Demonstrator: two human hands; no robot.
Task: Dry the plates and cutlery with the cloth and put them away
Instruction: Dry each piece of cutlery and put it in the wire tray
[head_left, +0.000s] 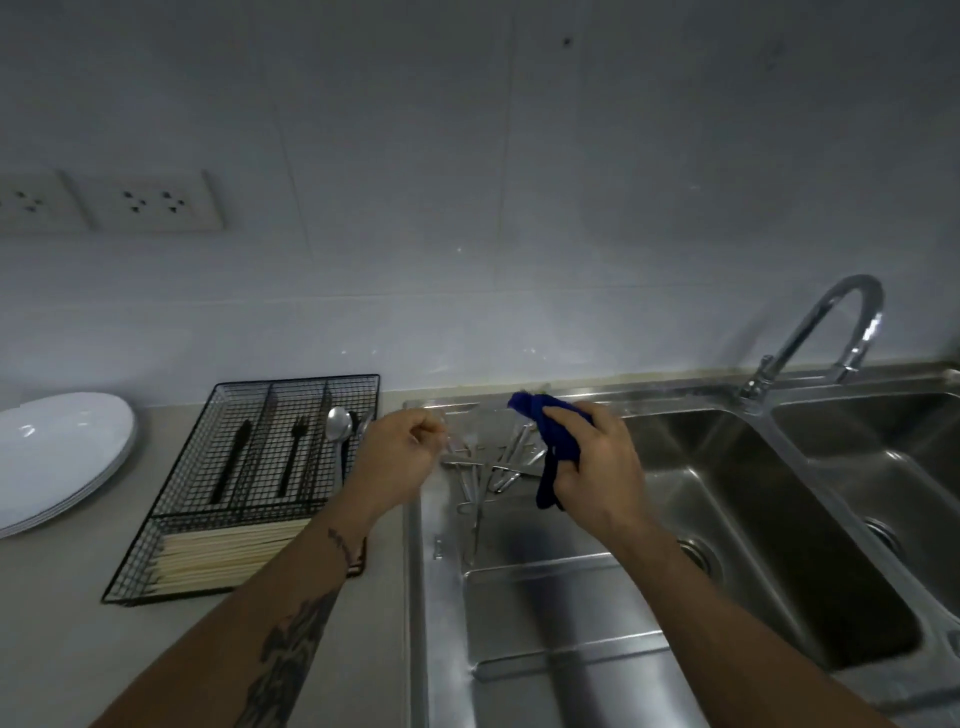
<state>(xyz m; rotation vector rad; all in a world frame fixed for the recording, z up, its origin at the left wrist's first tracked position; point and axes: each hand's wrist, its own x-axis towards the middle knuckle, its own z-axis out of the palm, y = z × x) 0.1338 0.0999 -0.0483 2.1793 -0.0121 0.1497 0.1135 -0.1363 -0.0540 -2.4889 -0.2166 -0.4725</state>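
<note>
Meanwhile, right hand (592, 462) clenches the blue cloth (550, 441) above the draining board (519, 545); left hand (397, 457), fingers curled, at 9 o'clock beside it, contents indiscernible.

Dim kitchen — pale tiled wall (467, 182), two sockets (150, 202), grey counter (62, 623).

A stack of plates (57, 457) is sitting at the left edge of the frame on the bench (62, 649). Just right of it a wire tray (249, 488) is lying, holding a knife (234, 457), a fork (293, 452) and a spoon (340, 431) in its rear compartments and chopsticks (228, 553) in its front one. Right of the tray, loose cutlery (498, 462) is lying on the drainboard (519, 623). Two sink basins (753, 519) are lying further right, with a tap (826, 332) standing behind them. Wall sockets (150, 200) are sitting at upper left.
</note>
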